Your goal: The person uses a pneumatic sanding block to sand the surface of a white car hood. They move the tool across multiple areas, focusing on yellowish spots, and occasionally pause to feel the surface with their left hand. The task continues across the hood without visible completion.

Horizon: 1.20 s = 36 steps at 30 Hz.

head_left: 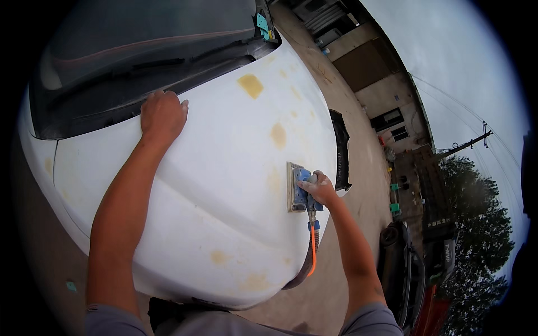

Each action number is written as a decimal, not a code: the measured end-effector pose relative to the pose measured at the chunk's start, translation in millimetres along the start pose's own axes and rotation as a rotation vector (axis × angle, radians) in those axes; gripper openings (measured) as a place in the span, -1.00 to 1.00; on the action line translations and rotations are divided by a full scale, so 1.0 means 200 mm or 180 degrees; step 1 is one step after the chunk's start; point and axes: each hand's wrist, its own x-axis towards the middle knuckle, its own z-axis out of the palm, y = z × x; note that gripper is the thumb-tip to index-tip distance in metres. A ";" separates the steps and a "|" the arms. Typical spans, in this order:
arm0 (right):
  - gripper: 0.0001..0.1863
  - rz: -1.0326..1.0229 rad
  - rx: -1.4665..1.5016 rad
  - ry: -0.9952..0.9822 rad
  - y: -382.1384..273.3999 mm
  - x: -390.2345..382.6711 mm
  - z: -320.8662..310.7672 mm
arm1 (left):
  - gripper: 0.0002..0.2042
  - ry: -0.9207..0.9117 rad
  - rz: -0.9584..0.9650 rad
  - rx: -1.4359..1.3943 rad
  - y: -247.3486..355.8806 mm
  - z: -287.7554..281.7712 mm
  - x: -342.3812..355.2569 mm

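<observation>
A white car hood (207,179) with several yellowish patches fills the middle of the view. My right hand (319,187) is wrapped round a blue air sander (302,185), whose flat rectangular pad is tilted against the hood's right part. From the sander's lower end run an orange air line (313,249) and a dark ribbed hose (305,267). My left hand (163,115) is closed over the hood's rear edge beside the windshield, its fingertips hidden from view.
The windshield (151,28) and a black wiper (117,73) lie beyond the hood's rear edge. A black car part (339,148) shows past the hood's right edge. Farther right are a building (364,61), a dark car (400,269) and a tree (476,218).
</observation>
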 end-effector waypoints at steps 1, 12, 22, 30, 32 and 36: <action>0.02 -0.0051 -0.0131 -0.0041 0.00 -0.01 0.00 | -0.59 -0.0010 0.0028 -0.0021 0.00 0.00 0.00; 0.05 -0.0067 0.0029 -0.0046 -0.07 0.08 -0.02 | -0.59 0.0003 0.0001 0.0075 0.00 0.00 0.00; -0.01 0.0197 0.0174 -0.0086 -0.12 0.18 -0.03 | -0.59 -0.0038 0.0035 0.0064 -0.02 0.01 0.02; -0.07 0.0278 0.0201 -0.0062 -0.11 0.11 0.00 | -0.60 0.0040 0.0068 0.0065 -0.03 0.03 0.02; -0.07 0.0297 0.0287 -0.0237 -0.14 0.13 -0.03 | -0.60 0.0019 -0.0035 0.0090 -0.03 0.02 0.02; 0.00 0.0059 0.0072 -0.0206 -0.18 0.04 -0.02 | -0.60 0.0001 0.0020 0.0031 -0.03 0.03 0.02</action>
